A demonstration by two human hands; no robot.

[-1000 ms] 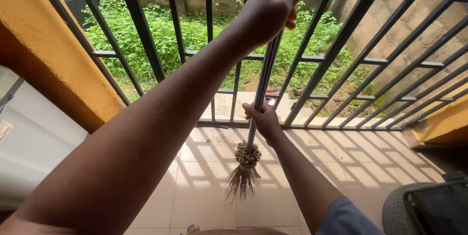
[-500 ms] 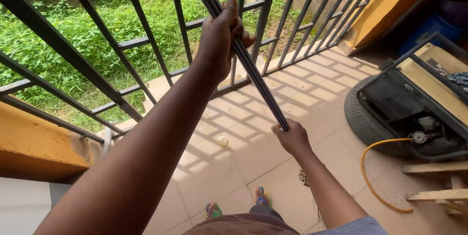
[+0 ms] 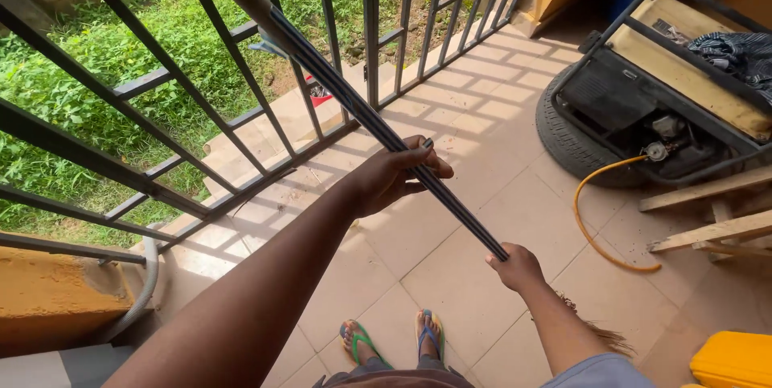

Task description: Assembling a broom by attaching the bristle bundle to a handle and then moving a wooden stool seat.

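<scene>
A long dark broom handle (image 3: 378, 127) runs diagonally from the top left down to the lower middle of the head view. My left hand (image 3: 396, 175) wraps around the handle halfway along it. My right hand (image 3: 515, 267) grips its lower end. The broom's brown bristles (image 3: 599, 332) stick out behind my right forearm, low over the tiled floor (image 3: 450, 291). My two feet in green and blue flip-flops (image 3: 394, 340) stand on the tiles under the handle.
A black metal railing (image 3: 241, 98) fences the porch, with grass beyond. A generator in a black frame (image 3: 667, 90) sits on a tyre at right, with a yellow hose (image 3: 599, 219), wooden planks (image 3: 708, 211) and a yellow container (image 3: 736, 360).
The view has swung right toward the generator. My left hand has slid down the handle toward the right hand, and the broom now lies flatter with its bristles behind my right arm.
</scene>
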